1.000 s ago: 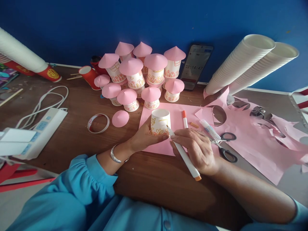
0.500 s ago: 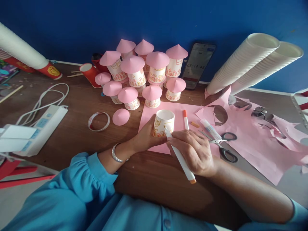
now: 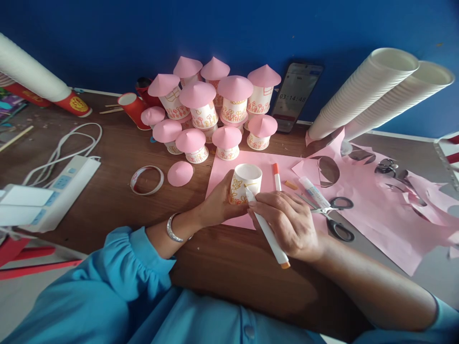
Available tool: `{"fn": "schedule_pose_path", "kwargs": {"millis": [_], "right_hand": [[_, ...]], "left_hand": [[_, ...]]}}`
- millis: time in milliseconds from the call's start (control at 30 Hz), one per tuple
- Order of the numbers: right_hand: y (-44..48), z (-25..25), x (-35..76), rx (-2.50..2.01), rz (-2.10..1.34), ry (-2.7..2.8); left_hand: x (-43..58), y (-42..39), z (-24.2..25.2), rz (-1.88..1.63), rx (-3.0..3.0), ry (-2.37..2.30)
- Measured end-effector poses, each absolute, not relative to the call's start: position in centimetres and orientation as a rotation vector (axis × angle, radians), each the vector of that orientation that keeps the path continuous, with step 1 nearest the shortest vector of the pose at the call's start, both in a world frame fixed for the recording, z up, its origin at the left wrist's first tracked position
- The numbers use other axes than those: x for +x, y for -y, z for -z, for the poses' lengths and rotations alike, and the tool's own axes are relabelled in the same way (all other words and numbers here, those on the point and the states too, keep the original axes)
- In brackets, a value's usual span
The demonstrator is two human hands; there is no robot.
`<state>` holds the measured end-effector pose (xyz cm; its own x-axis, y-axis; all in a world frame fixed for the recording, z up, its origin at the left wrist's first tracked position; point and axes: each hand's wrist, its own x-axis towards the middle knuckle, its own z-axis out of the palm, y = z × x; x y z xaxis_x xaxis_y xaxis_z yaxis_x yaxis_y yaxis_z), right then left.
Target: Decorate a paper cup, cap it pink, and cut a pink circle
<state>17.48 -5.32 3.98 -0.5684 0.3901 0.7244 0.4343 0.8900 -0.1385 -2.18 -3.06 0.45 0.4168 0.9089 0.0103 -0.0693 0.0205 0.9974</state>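
Head view. My left hand (image 3: 218, 203) grasps a small paper cup (image 3: 239, 187) from its left side, mouth upward; whether the cup's base touches the pink sheet (image 3: 267, 177) behind it, I cannot tell. Yellow and orange flowers are drawn on the cup's wall, with a thin yellow line near the rim. My right hand (image 3: 289, 224) grips a white marker (image 3: 268, 234) between bent fingers, its tip at the cup's front and its brownish end pointing down toward me. A silver bracelet (image 3: 172, 229) circles my left wrist.

Right of the cup, an orange-capped marker (image 3: 277, 177) and a small brown cap (image 3: 290, 185) lie on the sheet; beyond my right knuckles are a glue tube (image 3: 315, 192) and black-handled scissors (image 3: 342, 203), beside pink paper scraps (image 3: 376, 224). Behind the cup stand decorated cups with pink cone roofs (image 3: 203, 114). A phone (image 3: 297, 98) leans against the blue wall (image 3: 229, 28), reading 03:14:48, left of two tilted stacks of white cups (image 3: 364, 93). To my left lie a loose pink cone (image 3: 180, 173), a tape ring (image 3: 159, 184) and a power strip (image 3: 68, 184).
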Motion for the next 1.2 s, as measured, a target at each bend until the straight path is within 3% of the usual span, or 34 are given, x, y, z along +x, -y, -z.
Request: {"fn": "schedule_pose_path", "kwargs": {"millis": [1200], "right_hand": [[5.62, -4.03, 17.26, -0.590, 0.059, 2.250]], "left_hand": [[-2.30, 2.92, -0.60, -0.895, 1.318, -0.913]]}}
